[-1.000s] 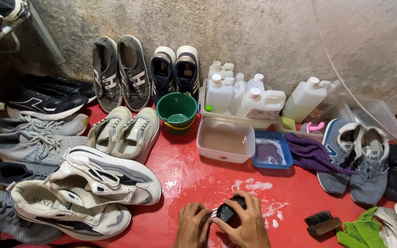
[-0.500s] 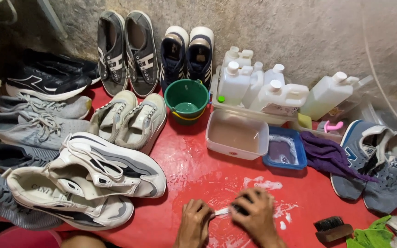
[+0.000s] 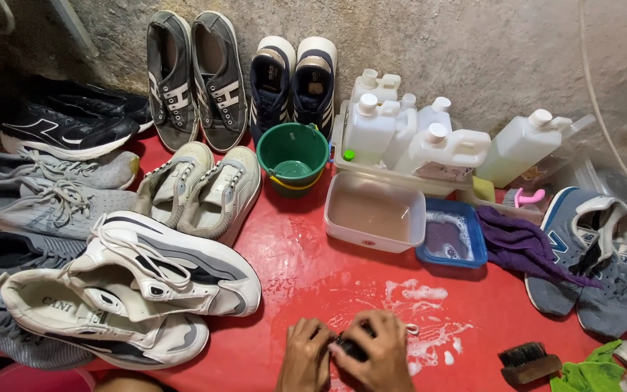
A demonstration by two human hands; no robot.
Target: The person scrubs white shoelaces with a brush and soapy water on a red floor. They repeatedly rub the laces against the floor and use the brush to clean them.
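Observation:
At the bottom edge of the head view my left hand and my right hand are closed together around a small dark object, mostly hidden by my fingers. They rest low over the wet red table, beside a patch of white soap foam. A pair of white sneakers lies just left of my hands.
Several pairs of shoes line the left side and back wall. A green bucket, a white tub of murky water, a blue soapy tray, white jugs, a purple cloth, grey-blue sneakers and a brush stand around.
My hands have lowered onto the table and closed tighter around the dark object, hiding most of it. The camera has shifted slightly.

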